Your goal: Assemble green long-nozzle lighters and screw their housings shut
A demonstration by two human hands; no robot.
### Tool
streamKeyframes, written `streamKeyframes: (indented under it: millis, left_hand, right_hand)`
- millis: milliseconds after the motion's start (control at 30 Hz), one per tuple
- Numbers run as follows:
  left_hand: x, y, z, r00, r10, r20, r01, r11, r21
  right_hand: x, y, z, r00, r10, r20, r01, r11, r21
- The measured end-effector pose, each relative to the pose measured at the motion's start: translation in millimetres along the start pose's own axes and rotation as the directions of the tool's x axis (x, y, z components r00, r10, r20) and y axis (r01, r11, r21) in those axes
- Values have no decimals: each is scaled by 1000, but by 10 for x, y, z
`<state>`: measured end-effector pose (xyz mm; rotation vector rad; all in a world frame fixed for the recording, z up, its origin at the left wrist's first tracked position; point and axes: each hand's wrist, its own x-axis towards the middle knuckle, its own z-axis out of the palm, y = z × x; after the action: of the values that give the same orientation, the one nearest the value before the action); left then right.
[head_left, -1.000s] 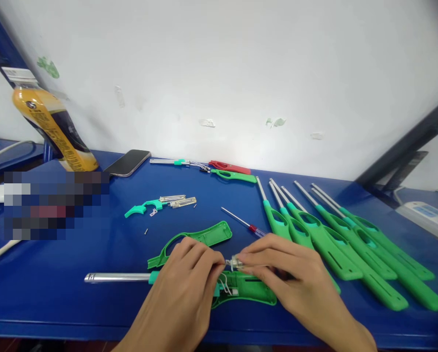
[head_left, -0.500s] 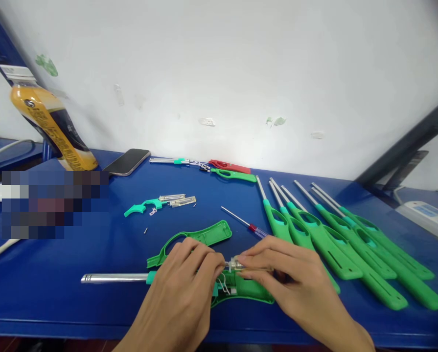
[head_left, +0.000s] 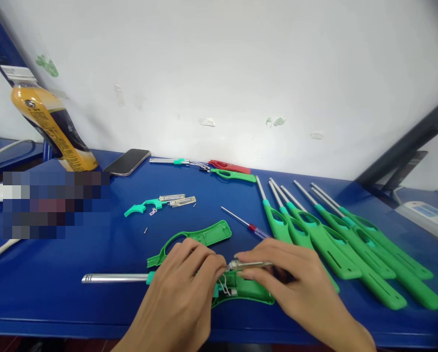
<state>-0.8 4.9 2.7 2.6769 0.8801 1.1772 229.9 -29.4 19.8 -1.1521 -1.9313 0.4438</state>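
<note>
A clear fuel tank (head_left: 253,264) with a valve end lies between the thumb and fingers of my right hand (head_left: 295,278). My left hand (head_left: 189,283) is closed, its fingertips pinched at the tank's valve end; what sits inside the pinch is hidden. Below both hands rests an opened lighter's green half shell (head_left: 257,292), with thin white wires in it. This lighter's silver barrel (head_left: 116,278) sticks out to the left from under my left hand. The matching green shell half (head_left: 215,233) lies just beyond my left knuckles, inner side up.
Several green long-neck lighters (head_left: 336,249) lie at right. A screwdriver (head_left: 248,224) is ahead of my right hand. Loose tanks (head_left: 182,201), teal trigger parts (head_left: 135,210) and a screw (head_left: 145,230) lie farther off. A phone (head_left: 128,162) and bottle (head_left: 57,122) stand back left.
The fuel tank has turned in my right fingers and shows more of its length. My right index finger has lifted slightly off it. My left hand has hardly moved.
</note>
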Motion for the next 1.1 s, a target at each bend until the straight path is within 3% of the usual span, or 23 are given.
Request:
streamKeyframes:
  millis: [100,200,333,433,633,833,1100]
  left_hand:
    - [-28,1,-89,998,-32,55,32,999,-1]
    - [-118,-17,-200,985,-79,154,63,992,105]
    - [-207,-50,-273,971,-40,236,-10,978,207]
    - [-191,-38,-262,957,-74,282,28,986,163]
    - [-155,25,-214,952,-124,278,108,992,72]
    - [-159,6,-214,948,-99,304,97,995,21]
    - [-111,6,-219,941,-97,324,107,994,-12]
  right_hand:
    - [-15,-30,-32,993,108,55,-103,991,-81]
    - [-34,-65,-64,978,183,100,-167,974,-154]
    - [-78,-80,-83,969,210,133,-174,955,-241]
    - [-111,-60,-81,974,176,145,-127,947,-295]
    - [-96,-43,-87,974,108,200,-56,967,-248]
    - [-89,-60,-86,967,107,233,-47,967,-249]
    - [-108,-136,-135,933,176,314,-62,938,-342]
